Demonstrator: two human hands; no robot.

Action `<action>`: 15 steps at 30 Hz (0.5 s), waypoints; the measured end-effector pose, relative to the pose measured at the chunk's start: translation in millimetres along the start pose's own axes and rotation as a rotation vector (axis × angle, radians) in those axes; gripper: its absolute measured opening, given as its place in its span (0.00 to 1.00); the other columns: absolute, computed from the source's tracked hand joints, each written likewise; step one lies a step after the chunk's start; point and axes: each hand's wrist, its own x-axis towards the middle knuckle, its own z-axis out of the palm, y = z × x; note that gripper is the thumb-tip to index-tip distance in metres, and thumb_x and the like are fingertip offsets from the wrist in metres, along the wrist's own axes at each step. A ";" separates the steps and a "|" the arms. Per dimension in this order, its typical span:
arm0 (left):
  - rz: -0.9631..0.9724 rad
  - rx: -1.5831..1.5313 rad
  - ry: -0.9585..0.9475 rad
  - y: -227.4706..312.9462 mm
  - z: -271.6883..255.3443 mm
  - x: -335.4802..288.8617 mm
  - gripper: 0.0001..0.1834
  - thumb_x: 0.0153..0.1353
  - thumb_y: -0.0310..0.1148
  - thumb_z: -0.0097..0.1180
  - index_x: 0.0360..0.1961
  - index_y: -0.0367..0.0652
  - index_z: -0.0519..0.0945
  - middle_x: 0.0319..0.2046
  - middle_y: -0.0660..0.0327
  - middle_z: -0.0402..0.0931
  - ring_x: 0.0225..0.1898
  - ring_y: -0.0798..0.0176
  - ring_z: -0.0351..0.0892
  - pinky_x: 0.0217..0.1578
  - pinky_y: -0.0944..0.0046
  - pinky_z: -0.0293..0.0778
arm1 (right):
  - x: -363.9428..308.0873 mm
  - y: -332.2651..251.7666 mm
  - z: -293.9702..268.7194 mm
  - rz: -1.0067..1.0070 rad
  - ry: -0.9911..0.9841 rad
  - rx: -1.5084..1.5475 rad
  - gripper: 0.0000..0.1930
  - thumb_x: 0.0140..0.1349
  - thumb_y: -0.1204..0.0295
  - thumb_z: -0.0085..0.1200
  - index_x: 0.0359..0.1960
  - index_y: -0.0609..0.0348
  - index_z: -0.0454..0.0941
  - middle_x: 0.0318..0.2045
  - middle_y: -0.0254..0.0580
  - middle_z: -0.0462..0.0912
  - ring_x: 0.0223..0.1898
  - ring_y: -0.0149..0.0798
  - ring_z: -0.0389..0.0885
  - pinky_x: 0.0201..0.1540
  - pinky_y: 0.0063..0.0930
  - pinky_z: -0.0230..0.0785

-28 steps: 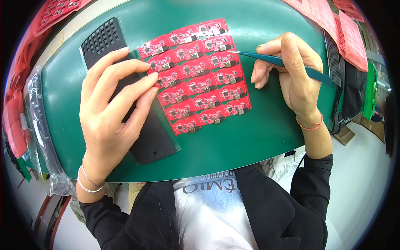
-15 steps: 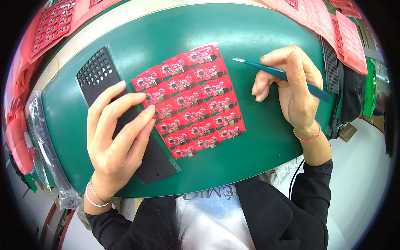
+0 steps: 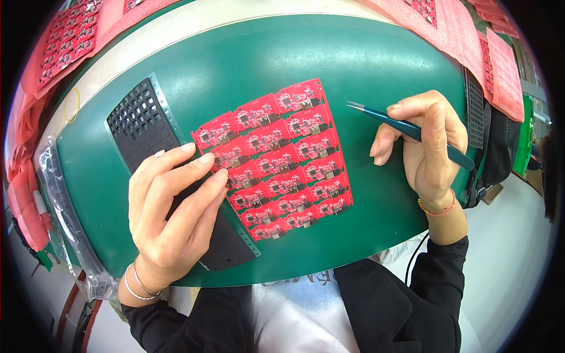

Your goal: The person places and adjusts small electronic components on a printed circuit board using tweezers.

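Note:
A panel of red circuit boards (image 3: 272,167), joined in rows with small black chips and metal connectors, lies on the green work mat (image 3: 294,250). My left hand (image 3: 173,212) has its fingers stretched out, their tips at the panel's left edge. Beneath that hand is a long black sheet of die-cut pads (image 3: 147,132) on a clear backing, with cut-out openings at its far end. Right of the panel, my right hand (image 3: 432,147) is closed around dark teal tweezers (image 3: 406,126). The tweezers point left, their tips apart from the panel and with nothing visible between them.
Pink foam sheets (image 3: 453,44) with more red boards line the far edge at left and right. A clear plastic bag (image 3: 70,217) hangs over the mat's left edge. A yellow rubber band (image 3: 72,106) lies at far left. Another black pad sheet (image 3: 472,112) and a black bag (image 3: 501,144) are at right.
The whole view has shifted, so mat, panel and hands appear lower. My left fingers stay at the panel's edge, and the tweezers remain in my right hand, beside the panel.

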 end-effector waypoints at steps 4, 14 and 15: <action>0.000 -0.003 -0.003 -2.0 0.2 -0.1 0.15 0.44 0.22 0.75 0.37 0.40 0.89 0.42 0.56 0.86 0.50 0.49 0.85 0.51 0.48 0.78 | 1.2 0.8 0.6 0.006 0.002 -0.001 0.20 0.81 0.65 0.43 0.44 0.75 0.78 0.29 0.52 0.84 0.28 0.38 0.86 0.29 0.27 0.80; -0.024 -0.038 -0.003 -2.8 1.3 0.4 0.15 0.45 0.22 0.76 0.37 0.41 0.89 0.41 0.57 0.85 0.49 0.50 0.84 0.49 0.50 0.79 | 0.5 0.7 0.8 0.002 0.002 -0.026 0.18 0.81 0.67 0.44 0.44 0.74 0.78 0.29 0.51 0.84 0.27 0.37 0.86 0.30 0.26 0.80; -0.026 -0.037 -0.005 -3.1 1.7 0.3 0.15 0.45 0.22 0.76 0.37 0.41 0.89 0.41 0.57 0.85 0.49 0.50 0.84 0.49 0.50 0.79 | 0.6 1.1 0.8 -0.005 0.003 -0.026 0.18 0.81 0.67 0.44 0.44 0.74 0.78 0.29 0.50 0.84 0.27 0.37 0.86 0.30 0.25 0.79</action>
